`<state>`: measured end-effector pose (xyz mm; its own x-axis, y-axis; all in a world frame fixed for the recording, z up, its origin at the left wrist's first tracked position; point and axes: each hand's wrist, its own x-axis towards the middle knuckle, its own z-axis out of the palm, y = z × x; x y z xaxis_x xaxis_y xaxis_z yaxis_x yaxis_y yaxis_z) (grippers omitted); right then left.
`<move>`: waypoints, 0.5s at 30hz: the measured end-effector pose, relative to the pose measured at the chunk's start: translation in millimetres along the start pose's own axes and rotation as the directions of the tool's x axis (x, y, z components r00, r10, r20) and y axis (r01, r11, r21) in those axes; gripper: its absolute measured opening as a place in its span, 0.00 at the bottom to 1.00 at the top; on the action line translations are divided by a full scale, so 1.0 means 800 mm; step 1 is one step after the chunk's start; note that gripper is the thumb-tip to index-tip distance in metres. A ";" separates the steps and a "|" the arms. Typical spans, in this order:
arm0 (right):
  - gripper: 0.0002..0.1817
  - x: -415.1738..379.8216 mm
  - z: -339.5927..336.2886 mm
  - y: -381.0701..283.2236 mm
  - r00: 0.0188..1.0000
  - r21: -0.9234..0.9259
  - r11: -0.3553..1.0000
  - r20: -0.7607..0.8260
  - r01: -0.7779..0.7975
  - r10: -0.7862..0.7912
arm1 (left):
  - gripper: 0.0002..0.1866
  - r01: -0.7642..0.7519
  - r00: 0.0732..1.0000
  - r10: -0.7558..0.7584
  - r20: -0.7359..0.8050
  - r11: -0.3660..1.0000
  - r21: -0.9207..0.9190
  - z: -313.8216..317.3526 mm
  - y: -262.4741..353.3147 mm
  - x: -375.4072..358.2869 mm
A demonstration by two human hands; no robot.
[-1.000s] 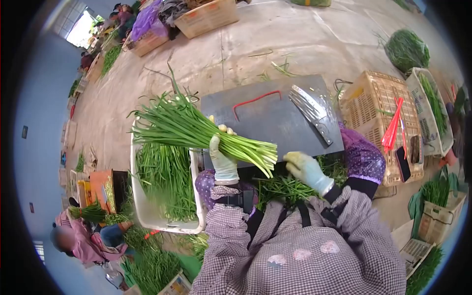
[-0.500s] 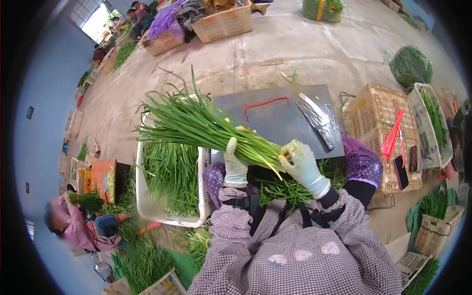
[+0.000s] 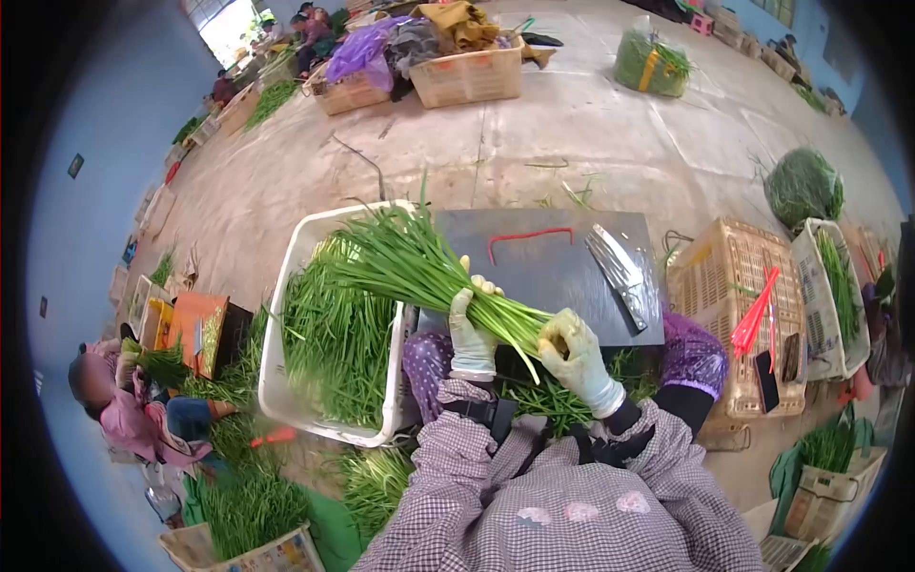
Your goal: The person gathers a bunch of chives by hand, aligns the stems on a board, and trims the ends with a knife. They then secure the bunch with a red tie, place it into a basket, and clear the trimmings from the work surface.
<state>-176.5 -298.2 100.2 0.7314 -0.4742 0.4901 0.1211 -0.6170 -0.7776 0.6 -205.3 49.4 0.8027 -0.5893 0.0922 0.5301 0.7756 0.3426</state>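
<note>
My left hand (image 3: pixel 472 329), in a pale glove, is wrapped round a bunch of long green stalks (image 3: pixel 419 267). The leafy ends point up and left over a white crate (image 3: pixel 272 357) of similar greens; the pale ends point right. At those pale ends is my right hand (image 3: pixel 572 353), gloved too, with thumb and fingertips pinched together; what is between them is too small to make out. Beyond the hands lies a dark board (image 3: pixel 562 286) with a red strip (image 3: pixel 529 234) and a large knife (image 3: pixel 618 276). Loose greens (image 3: pixel 548 398) lie below the hands, over my lap.
An upturned crate (image 3: pixel 734 257) at the right bears red ties (image 3: pixel 753 319) and a phone (image 3: pixel 765 381). Another crate of greens (image 3: pixel 834 276) stands beyond it. A person in pink (image 3: pixel 143 415) sits at the far left. Crates with cloths (image 3: pixel 467 76) stand ahead.
The view has shifted, so the board and crates appear lower. The bunch is now steeper, with its leafy ends over the white crate's right part. My left hand still holds it.
</note>
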 end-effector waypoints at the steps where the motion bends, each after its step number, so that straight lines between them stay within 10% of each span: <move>1: 0.06 -0.002 0.002 -0.002 0.998 0.041 0.997 -0.021 0.059 -0.058 | 0.35 -0.008 1.000 0.008 -0.001 1.000 -0.003 0.003 0.000 -0.001; 8: 0.06 -0.039 -0.066 -0.004 0.981 0.087 0.993 0.184 -0.075 0.058 | 0.33 -0.099 0.993 0.090 -0.078 0.989 -0.108 -0.007 0.039 0.020; 12: 0.05 -0.107 -0.124 0.067 0.868 -0.223 0.975 0.480 -0.022 0.129 | 0.11 -0.201 0.979 0.198 -0.056 0.978 -0.054 -0.019 0.100 0.041; 14: 0.14 -0.110 -0.139 0.066 0.271 -0.695 0.708 0.710 0.122 0.650 | 0.11 -0.198 0.979 0.198 -0.038 0.980 0.021 -0.017 0.111 0.041; 15: 0.25 -0.101 -0.138 0.072 0.433 -0.712 0.693 0.663 0.114 0.610 | 0.10 -0.181 0.983 0.184 -0.018 0.979 0.094 -0.016 0.114 0.041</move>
<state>-302.7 -364.4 59.2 0.8361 -0.1651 -0.5232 -0.3105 -0.9286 -0.2031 78.5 -151.1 71.9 0.8912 -0.4326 0.1364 0.3477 0.8447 0.4070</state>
